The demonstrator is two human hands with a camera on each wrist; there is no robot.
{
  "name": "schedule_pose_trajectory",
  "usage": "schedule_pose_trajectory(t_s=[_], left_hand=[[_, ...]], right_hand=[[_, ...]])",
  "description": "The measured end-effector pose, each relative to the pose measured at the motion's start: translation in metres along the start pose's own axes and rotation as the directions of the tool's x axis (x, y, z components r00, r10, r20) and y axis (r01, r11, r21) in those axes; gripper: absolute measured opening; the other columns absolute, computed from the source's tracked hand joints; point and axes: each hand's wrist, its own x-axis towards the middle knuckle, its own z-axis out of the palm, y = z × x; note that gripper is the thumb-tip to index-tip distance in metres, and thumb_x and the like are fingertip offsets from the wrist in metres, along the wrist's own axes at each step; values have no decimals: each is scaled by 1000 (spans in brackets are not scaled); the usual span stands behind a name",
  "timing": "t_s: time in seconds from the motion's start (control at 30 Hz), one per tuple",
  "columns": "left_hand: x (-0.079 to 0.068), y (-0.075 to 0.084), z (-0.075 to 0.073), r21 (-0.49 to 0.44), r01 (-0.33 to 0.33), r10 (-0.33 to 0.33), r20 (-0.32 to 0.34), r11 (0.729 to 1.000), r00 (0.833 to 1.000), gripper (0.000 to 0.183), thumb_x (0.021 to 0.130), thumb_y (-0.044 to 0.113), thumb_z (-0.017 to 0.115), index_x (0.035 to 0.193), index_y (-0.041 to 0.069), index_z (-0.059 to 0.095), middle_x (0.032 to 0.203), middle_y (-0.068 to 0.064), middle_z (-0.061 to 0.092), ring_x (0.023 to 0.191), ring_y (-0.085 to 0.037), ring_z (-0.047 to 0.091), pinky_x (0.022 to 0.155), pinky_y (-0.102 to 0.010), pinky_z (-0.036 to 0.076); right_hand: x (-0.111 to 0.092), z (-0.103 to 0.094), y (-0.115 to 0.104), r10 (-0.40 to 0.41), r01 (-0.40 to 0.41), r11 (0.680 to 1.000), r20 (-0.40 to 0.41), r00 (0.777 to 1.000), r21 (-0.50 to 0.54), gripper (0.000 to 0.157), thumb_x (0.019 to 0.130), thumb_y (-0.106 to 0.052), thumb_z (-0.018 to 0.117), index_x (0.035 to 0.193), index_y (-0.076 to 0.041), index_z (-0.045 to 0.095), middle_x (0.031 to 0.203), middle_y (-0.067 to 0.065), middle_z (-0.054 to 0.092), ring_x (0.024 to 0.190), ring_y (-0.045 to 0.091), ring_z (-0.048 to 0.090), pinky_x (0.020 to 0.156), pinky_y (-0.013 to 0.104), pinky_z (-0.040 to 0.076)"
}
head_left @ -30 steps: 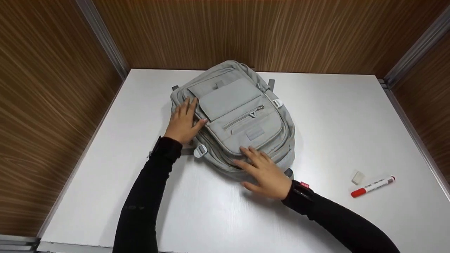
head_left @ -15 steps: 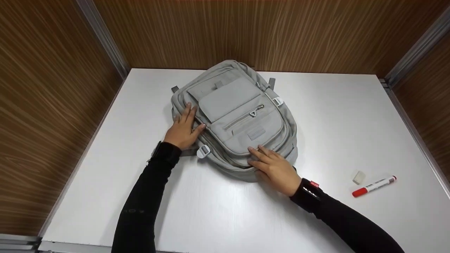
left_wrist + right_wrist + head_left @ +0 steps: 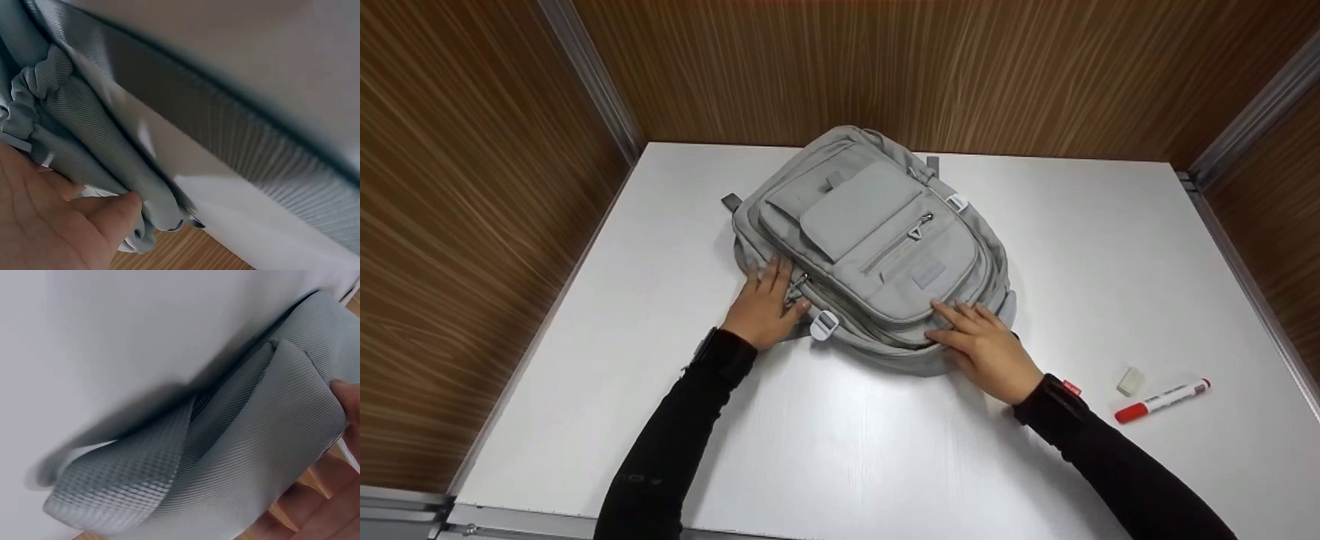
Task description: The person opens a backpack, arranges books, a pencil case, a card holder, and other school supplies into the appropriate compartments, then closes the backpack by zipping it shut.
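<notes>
A grey backpack (image 3: pixel 877 255) lies front side up and slanted on the white table, its zipped pocket and white buckles showing. My left hand (image 3: pixel 765 311) rests on its left side, fingers extended over the fabric beside a white buckle (image 3: pixel 824 325). Grey folds of the bag (image 3: pixel 107 135) touch those fingertips in the left wrist view. At the bag's lower right end, my right hand (image 3: pixel 990 356) lies with fingers stretched over the edge; its thumb is mostly hidden in the head view. The right wrist view shows the bag's bottom fabric (image 3: pixel 247 439) against the hand.
A red-and-white marker (image 3: pixel 1162 400) and a small pale eraser-like block (image 3: pixel 1129 381) lie to the right of the bag on the white table (image 3: pixel 825 457). Wood-grain panels (image 3: pixel 885 67) stand behind and at both sides.
The backpack has shifted to the right and turned slightly. Both hands have moved along with it, the left also sliding nearer the buckle. The view has shifted slightly.
</notes>
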Motion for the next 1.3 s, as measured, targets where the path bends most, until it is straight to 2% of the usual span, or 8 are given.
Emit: schedule_pose_trajectory(t_s=[0.2,0.6,0.7,0.8,0.9,1.07,1.2,1.3], left_hand=[[-8,14,1,73,-22,20,23,997,1000,79,87,60,30,141,5,15,143,-23,11,130,-39,6,106,-43,6],[-34,65,1,201,-84,78,38,976,996,88,80,68,33,138,2,27,130,-34,32,122,-43,28,100,-48,23],[-31,70,-8,271,-143,164,-56,952,985,82,80,68,34,126,2,46,108,-27,55,104,-39,49,89,-47,37],[-20,64,-26,292,-185,254,-222,939,941,67,82,64,35,110,7,57,94,-14,61,92,-32,55,82,-45,41],[-1,49,-43,238,-161,235,-330,958,914,60,83,60,36,121,16,51,121,-12,51,115,-34,41,97,-50,27],[24,17,-48,90,8,13,-236,996,972,67,81,69,30,140,39,17,148,-4,4,130,-40,-7,96,-64,0],[28,4,-35,-12,62,-64,-118,998,991,70,79,72,27,140,40,16,148,-3,1,129,-44,2,95,-66,9],[24,4,-27,-49,68,-73,-107,996,992,71,78,72,30,140,39,17,148,-4,0,127,-46,11,95,-63,14]], right_hand=[[-3,-5,15,55,-55,998,-4,998,-7,33,81,-14,62,113,-17,62,138,8,36,122,41,32,98,56,18],[-8,-23,56,263,-263,964,-13,965,-27,33,81,-5,57,111,-17,63,137,13,35,124,43,25,98,59,15],[-8,-25,59,314,-315,949,-32,949,-25,37,79,-6,56,114,-16,61,138,15,32,124,44,25,98,58,17],[-5,-21,49,336,-338,941,-53,940,-16,49,76,-12,57,125,-18,52,142,16,25,125,42,24,96,58,20],[0,-14,31,334,-335,942,-52,941,-11,60,79,-28,59,136,-25,38,146,12,15,126,41,22,94,62,20],[10,5,5,306,-304,949,8,952,-85,70,81,-58,48,140,-35,20,148,7,7,126,43,20,91,68,13],[11,14,3,286,-279,947,26,958,-159,70,82,-56,49,141,-35,17,148,8,9,125,43,22,91,68,13],[10,12,11,289,-282,944,19,957,-169,69,82,-52,52,140,-36,18,147,9,10,126,42,22,93,66,13]])
